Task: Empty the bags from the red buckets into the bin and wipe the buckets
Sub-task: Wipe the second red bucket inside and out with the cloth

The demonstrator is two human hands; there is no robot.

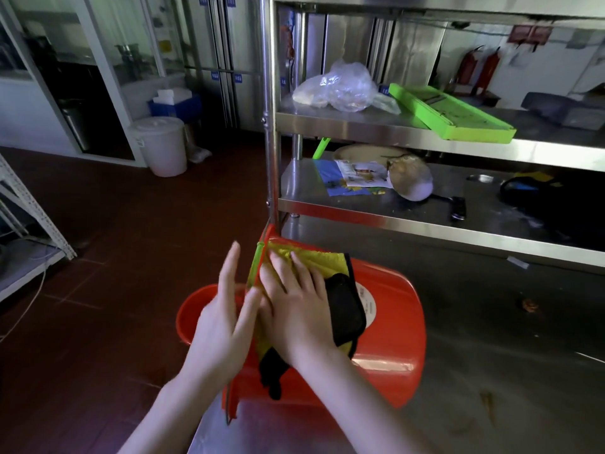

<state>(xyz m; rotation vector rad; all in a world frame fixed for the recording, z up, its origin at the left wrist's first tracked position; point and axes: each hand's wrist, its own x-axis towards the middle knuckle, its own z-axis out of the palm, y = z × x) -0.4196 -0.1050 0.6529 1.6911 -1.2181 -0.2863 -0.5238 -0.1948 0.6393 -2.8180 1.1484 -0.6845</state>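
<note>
A red bucket [393, 339] lies on its side on the steel counter [491, 339], mouth toward the left. A yellow cloth with black trim [322, 258] is spread over its upper side. My right hand [294, 303] presses flat on the cloth with straight fingers. My left hand [226, 316] is open beside the bucket's rim, fingers straight and pointing up, holding nothing. A second red bucket [193, 309] stands lower at the left, mostly hidden behind my left hand. The bucket's wire handle [262, 253] with a green grip runs along the rim.
Steel shelves [425, 132] rise behind the counter with a clear plastic bag [340, 86], a green slicer board [451, 113], papers and a pan. A white lidded bucket [162, 145] stands on the red tile floor at the back left. A metal rack [29, 224] stands far left.
</note>
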